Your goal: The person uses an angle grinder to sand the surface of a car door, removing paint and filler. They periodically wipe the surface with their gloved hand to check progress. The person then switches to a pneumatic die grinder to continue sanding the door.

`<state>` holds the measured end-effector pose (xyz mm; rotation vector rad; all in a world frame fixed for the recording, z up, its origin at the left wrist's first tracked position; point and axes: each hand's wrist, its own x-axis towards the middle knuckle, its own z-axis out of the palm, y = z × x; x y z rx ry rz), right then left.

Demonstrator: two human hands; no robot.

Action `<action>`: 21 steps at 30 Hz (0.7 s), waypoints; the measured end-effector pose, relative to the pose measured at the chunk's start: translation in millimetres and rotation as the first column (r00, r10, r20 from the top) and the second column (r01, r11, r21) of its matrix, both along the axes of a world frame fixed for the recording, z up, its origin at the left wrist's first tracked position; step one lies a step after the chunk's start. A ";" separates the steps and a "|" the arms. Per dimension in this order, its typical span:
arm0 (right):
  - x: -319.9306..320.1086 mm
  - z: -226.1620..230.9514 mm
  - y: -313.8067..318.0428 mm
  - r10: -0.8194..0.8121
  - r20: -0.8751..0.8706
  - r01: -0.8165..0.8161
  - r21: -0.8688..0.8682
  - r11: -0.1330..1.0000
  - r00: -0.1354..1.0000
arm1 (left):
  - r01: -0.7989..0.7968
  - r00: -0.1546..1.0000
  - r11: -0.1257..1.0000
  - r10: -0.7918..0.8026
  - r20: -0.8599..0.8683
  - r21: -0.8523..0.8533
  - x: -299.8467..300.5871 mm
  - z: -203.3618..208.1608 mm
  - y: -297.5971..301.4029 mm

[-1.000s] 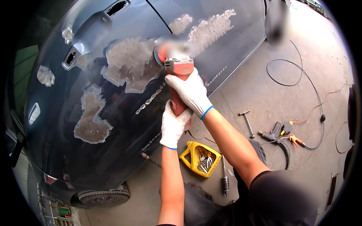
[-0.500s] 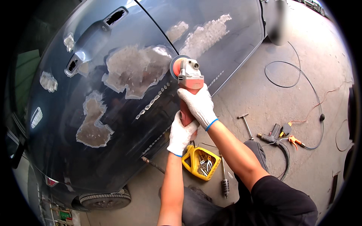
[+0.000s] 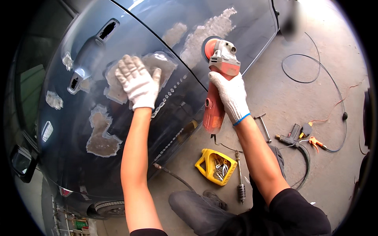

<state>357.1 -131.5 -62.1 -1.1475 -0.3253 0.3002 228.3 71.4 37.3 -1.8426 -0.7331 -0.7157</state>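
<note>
My right hand [image 3: 230,94], in a white knit glove with a blue cuff, is wrapped round a red and grey angle grinder [image 3: 215,112]. The grinder's round disc [image 3: 209,48] points up and left, in front of the dark blue car door [image 3: 165,21]; whether it touches the panel I cannot tell. My left hand [image 3: 138,83], gloved too, lies flat with fingers stretched over a large sanded patch [image 3: 162,63] of bare metal. Below that hand a row of small bare spots [image 3: 167,96] runs along the panel. Another irregular bare patch [image 3: 101,135] lies lower left.
On the concrete floor stands a cut-open yellow jug [image 3: 199,159] holding small metal parts. Beside it lies a slide hammer [image 3: 241,185]. A T-handled bar [image 3: 265,129], a black welding gun [image 3: 289,137], an orange air blow gun [image 3: 316,143] and looped hoses lie to the right.
My left hand has let go of the grinder and moved up left onto the sanded patch. The right hand has carried the grinder slightly up and right in view.
</note>
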 end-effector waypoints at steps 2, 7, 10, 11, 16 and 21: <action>-1.9 1.3 -0.5 0.034 -0.009 -0.034 0.021 0.999 0.999 | 0.001 0.999 1.000 0.000 -0.038 0.022 2.3 -5.8 -0.6; -12.9 -0.3 4.5 0.068 0.000 -0.068 -0.076 0.995 0.998 | 0.235 0.942 0.965 -0.255 -0.216 -0.116 -25.0 -35.0 8.7; -23.6 6.8 3.2 0.064 0.034 -0.059 -0.130 0.990 0.997 | 0.282 0.929 0.930 -0.326 -0.172 -0.237 -57.6 -57.9 -9.5; -29.2 10.8 4.7 0.064 0.052 -0.056 -0.150 0.987 0.997 | 0.332 0.920 0.905 -0.373 -0.120 -0.266 -68.7 -65.8 -21.6; -61.4 37.3 37.8 0.125 0.261 -0.058 -0.249 0.967 0.957 | 0.903 0.414 -0.099 -0.062 0.908 -0.418 -70.3 -139.7 -104.9; -92.4 63.3 51.9 0.240 0.315 -0.117 -0.363 0.925 0.918 | 0.875 0.476 -0.099 0.009 0.879 -0.473 -70.4 -128.6 -97.4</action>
